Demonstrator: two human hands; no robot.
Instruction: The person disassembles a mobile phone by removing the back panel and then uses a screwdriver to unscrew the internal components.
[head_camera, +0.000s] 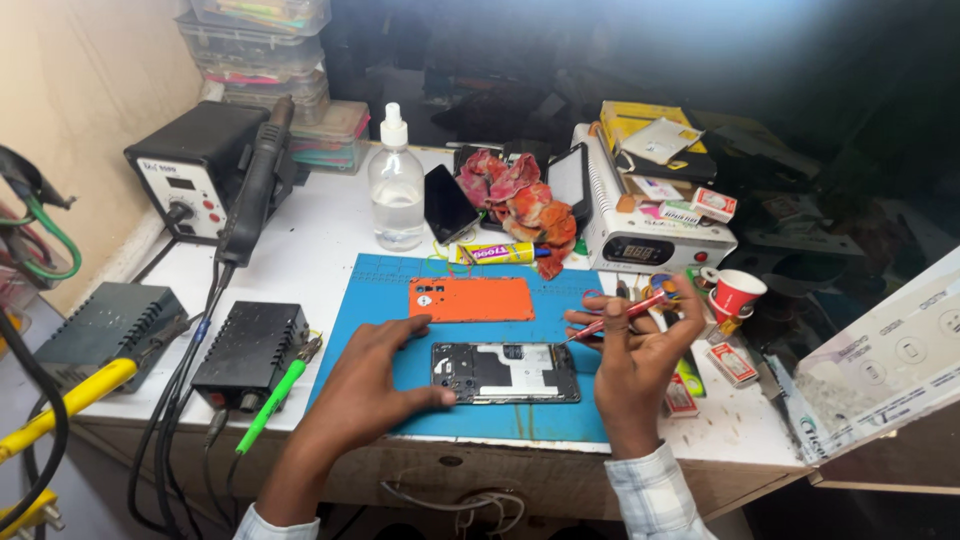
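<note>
Metal-framed opened phone (505, 372) looks light, stiff, fragile; I pin its nine-o'clock edge with my spread left hand (375, 385), while my right hand (640, 350) pinches a red screwdriver (618, 315) at three o'clock.

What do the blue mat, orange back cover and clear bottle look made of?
Blue mat: matte and flat, likely silicone or rubber. Orange back cover: smooth plain sheen, probably plastic, though painted glass can't be ruled out. Clear bottle: see-through with a white nozzle cap, looks plastic.
</note>
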